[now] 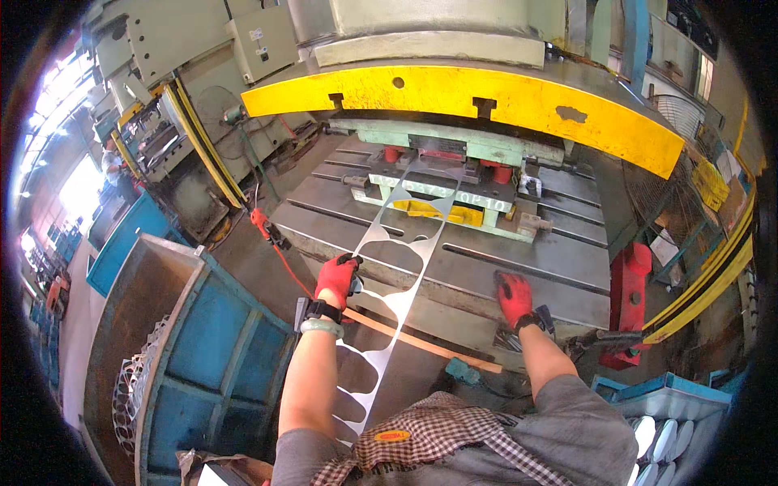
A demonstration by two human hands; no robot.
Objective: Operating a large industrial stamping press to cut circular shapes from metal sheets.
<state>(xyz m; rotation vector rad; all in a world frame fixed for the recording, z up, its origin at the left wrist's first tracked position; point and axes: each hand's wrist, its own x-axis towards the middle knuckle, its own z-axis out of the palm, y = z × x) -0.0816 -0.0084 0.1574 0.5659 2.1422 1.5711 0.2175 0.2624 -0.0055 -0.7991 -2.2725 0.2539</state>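
A long punched metal strip (398, 304) with large round cut-outs runs from the die (496, 197) on the press toward my body. On the left edge of this strip, my left hand (335, 280) in a red and black glove is closed with its fingers round the metal. My right hand (513, 298), gloved alike, lies on the front edge of the press bed (559, 271), its fingers stretched out and holding nothing visible. Above the die stands the yellow-faced press ram (454, 104).
A blue bin (190, 340) with punched scrap (134, 389) stands at left. Round metal discs (664, 440) sit in a blue crate at lower right. A red post (628, 296) rises right of the bed, and a wooden strip (421, 340) lies along its front.
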